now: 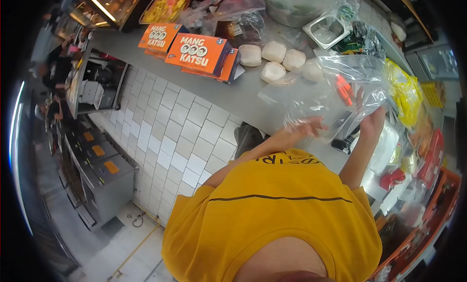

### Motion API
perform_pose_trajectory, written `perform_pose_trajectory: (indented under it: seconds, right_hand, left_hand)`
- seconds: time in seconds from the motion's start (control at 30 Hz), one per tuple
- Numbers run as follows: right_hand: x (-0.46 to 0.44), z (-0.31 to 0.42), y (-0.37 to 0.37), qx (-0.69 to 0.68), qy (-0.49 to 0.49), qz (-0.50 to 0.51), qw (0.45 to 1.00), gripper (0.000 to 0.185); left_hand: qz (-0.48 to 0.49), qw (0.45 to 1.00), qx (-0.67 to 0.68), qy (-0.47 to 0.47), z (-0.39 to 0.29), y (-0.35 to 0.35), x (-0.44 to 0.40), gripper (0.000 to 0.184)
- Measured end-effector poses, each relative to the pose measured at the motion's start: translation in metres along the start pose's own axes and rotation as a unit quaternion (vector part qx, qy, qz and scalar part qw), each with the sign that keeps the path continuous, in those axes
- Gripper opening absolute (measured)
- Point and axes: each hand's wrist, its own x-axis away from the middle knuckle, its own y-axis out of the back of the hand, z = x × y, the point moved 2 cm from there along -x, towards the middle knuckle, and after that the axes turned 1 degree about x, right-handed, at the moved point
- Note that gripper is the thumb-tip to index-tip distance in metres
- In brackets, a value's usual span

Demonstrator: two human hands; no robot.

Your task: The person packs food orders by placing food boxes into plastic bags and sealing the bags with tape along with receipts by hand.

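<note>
A large clear plastic bag (pixel 326 104) is spread between my two hands over the front of the metal counter. My left hand (pixel 311 127) is at the bag's near left edge, fingers apart. My right hand (pixel 372 121) is raised at the bag's right side, with the plastic against its fingers; its grip is partly hidden by the film. Small orange items (pixel 344 90) show within the bag's outline. Several round, pale wrapped pieces (pixel 273 72) sit on the counter just beyond the bag, one of them (pixel 313 70) touching or behind the plastic.
Orange printed boxes (pixel 197 53) stand left on the counter (pixel 219 94). Behind are a yellow food tray (pixel 165 8), a metal pan (pixel 327 31) and a large clear tub (pixel 301 7). A yellow bag (pixel 404 92) lies right. People are at far left, beyond the tiled floor.
</note>
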Motion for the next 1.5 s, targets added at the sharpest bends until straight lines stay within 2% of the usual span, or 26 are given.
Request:
perform_pose_trajectory:
  seconds: [0.03, 0.07, 0.1, 0.13, 0.17, 0.2, 0.23, 0.27, 0.3, 0.33, 0.37, 0.4, 0.47, 0.6, 0.67, 0.77, 0.8, 0.87, 0.9, 1.0, 1.07, 1.23, 1.33, 1.43, 1.47, 1.5]
  right_hand:
    - [-0.001, 0.003, 0.004, 0.224, 0.130, -0.126, 0.958, 0.024]
    - [0.005, 0.005, 0.003, 0.427, 0.249, -0.249, 0.833, 0.024]
    - [0.015, -0.017, -0.062, 0.474, 0.270, -0.354, 0.760, 0.026]
    - [0.025, -0.020, -0.084, 0.467, 0.287, -0.373, 0.748, 0.026]
    - [0.039, -0.017, -0.102, 0.492, 0.431, -0.340, 0.676, 0.024]
    - [0.054, -0.018, -0.122, 0.511, 0.561, -0.296, 0.581, 0.023]
    - [0.070, -0.031, -0.146, 0.525, 0.542, -0.168, 0.634, 0.021]
    - [0.078, -0.043, -0.176, 0.593, 0.510, -0.036, 0.622, 0.021]
    - [0.086, -0.057, -0.205, 0.640, 0.454, 0.118, 0.608, 0.024]
    - [0.096, -0.071, -0.232, 0.661, 0.379, 0.255, 0.595, 0.029]
    - [0.108, -0.085, -0.248, 0.667, 0.383, 0.226, 0.597, 0.029]
    - [0.110, -0.094, -0.254, 0.669, 0.384, 0.211, 0.600, 0.029]
    - [0.115, -0.109, -0.263, 0.674, 0.383, 0.195, 0.601, 0.029]
    - [0.118, -0.113, -0.269, 0.688, 0.368, 0.223, 0.584, 0.027]
    - [0.119, -0.115, -0.271, 0.693, 0.360, 0.230, 0.581, 0.027]
    - [0.117, -0.119, -0.273, 0.696, 0.351, 0.241, 0.578, 0.026]
    - [0.114, -0.119, -0.273, 0.700, 0.347, 0.245, 0.574, 0.026]
    - [0.112, -0.121, -0.272, 0.705, 0.340, 0.256, 0.568, 0.025]
    - [0.112, -0.120, -0.273, 0.707, 0.340, 0.266, 0.561, 0.025]
    - [0.108, -0.123, -0.270, 0.723, 0.336, 0.284, 0.533, 0.024]
    - [0.098, -0.125, -0.259, 0.737, 0.323, 0.294, 0.515, 0.024]
    - [0.109, -0.128, -0.265, 0.739, 0.344, 0.285, 0.503, 0.022]
    - [0.098, -0.128, -0.259, 0.763, 0.376, 0.166, 0.498, 0.022]
    - [0.043, -0.142, -0.196, 0.759, 0.277, 0.007, 0.589, 0.030]
    - [0.041, -0.151, -0.172, 0.860, 0.204, -0.009, 0.467, 0.035]
    - [0.036, -0.154, -0.156, 0.834, 0.091, -0.015, 0.543, 0.033]
  left_hand:
    - [-0.048, 0.996, 0.056, 0.054, 0.005, 0.010, -0.004, 0.051]
    - [-0.031, 0.996, 0.055, 0.062, 0.006, 0.020, -0.003, 0.051]
    - [-0.028, 0.990, 0.133, 0.035, 0.002, 0.035, 0.002, 0.047]
    - [-0.024, 0.977, 0.213, 0.011, -0.006, 0.048, 0.005, 0.052]
    - [-0.032, 0.999, 0.034, -0.017, -0.021, 0.063, 0.005, 0.049]
    - [-0.034, 0.988, -0.143, -0.054, -0.035, 0.077, 0.003, 0.046]
    - [-0.063, 0.976, -0.210, 0.015, -0.038, 0.088, 0.005, 0.042]
    - [-0.088, 0.952, -0.280, 0.082, -0.040, 0.099, 0.006, 0.038]
    - [-0.058, 0.956, -0.275, 0.085, -0.036, 0.111, 0.002, 0.038]
    - [-0.064, 0.914, -0.391, 0.093, -0.026, 0.125, -0.004, 0.037]
    - [-0.076, 0.856, -0.503, 0.094, -0.016, 0.132, -0.010, 0.037]
    - [-0.065, 0.858, -0.501, 0.094, -0.009, 0.132, -0.014, 0.037]
    - [-0.124, 0.904, -0.401, 0.087, -0.002, 0.134, -0.015, 0.043]
    - [-0.130, 0.929, -0.336, 0.086, -0.008, 0.127, -0.012, 0.050]
    - [-0.136, 0.976, -0.170, 0.001, -0.007, 0.131, -0.006, 0.051]
    - [-0.178, 0.966, -0.161, -0.098, -0.008, 0.144, 0.004, 0.053]
    - [-0.184, 0.965, -0.161, -0.094, -0.010, 0.146, 0.007, 0.053]
    - [-0.199, 0.933, -0.272, -0.129, -0.042, 0.131, 0.001, 0.040]
    - [-0.198, 0.932, -0.274, -0.131, -0.049, 0.131, -0.001, 0.040]
    - [-0.208, 0.936, -0.285, -0.009, -0.060, 0.122, 0.000, 0.023]
    - [-0.212, 0.953, -0.207, -0.062, -0.072, 0.106, -0.004, 0.018]
    - [-0.177, 0.956, -0.233, -0.020, -0.061, 0.115, -0.006, 0.018]
    - [-0.161, 0.948, -0.269, -0.051, -0.067, 0.104, -0.010, 0.016]
    - [-0.143, 0.920, -0.343, -0.122, -0.072, 0.087, -0.010, 0.015]
    - [-0.132, 0.907, -0.371, -0.151, -0.077, 0.084, -0.009, 0.014]
    - [-0.122, 0.891, -0.399, -0.181, -0.086, 0.082, -0.008, 0.014]
